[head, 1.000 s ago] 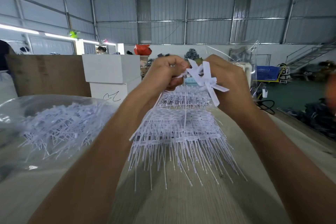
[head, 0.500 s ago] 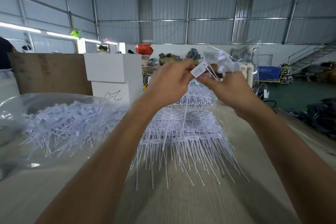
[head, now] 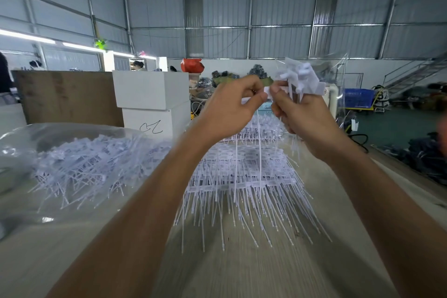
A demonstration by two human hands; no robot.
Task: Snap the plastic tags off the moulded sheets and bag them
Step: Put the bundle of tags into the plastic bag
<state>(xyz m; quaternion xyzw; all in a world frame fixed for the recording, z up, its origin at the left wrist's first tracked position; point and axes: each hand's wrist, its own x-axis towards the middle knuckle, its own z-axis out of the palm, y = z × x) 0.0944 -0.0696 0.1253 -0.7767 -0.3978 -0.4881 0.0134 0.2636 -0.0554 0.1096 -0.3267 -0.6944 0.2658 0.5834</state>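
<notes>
A stack of white moulded tag sheets (head: 244, 176) lies on the table in front of me, thin tails pointing toward me. My right hand (head: 300, 113) is raised above it and grips a bunch of snapped-off white tags (head: 300, 77), heads up, tails hanging below the fist. My left hand (head: 232, 106) is beside it, thumb and fingers pinching a tag strip at the bunch's left edge. A clear plastic bag (head: 36, 138) full of loose white tags (head: 96, 162) lies at the left.
The table (head: 242, 273) is pale wood grain. White boxes (head: 152, 101) and a brown board (head: 67, 97) stand behind the bag. A clear plastic sheet (head: 338, 84) rises at the back right. The table's right edge (head: 411, 176) drops to the floor.
Both hands have risen slightly and drawn together. The tag bunch in my right hand now stands upright above the fist, and my left fingers have closed on a piece at its edge.
</notes>
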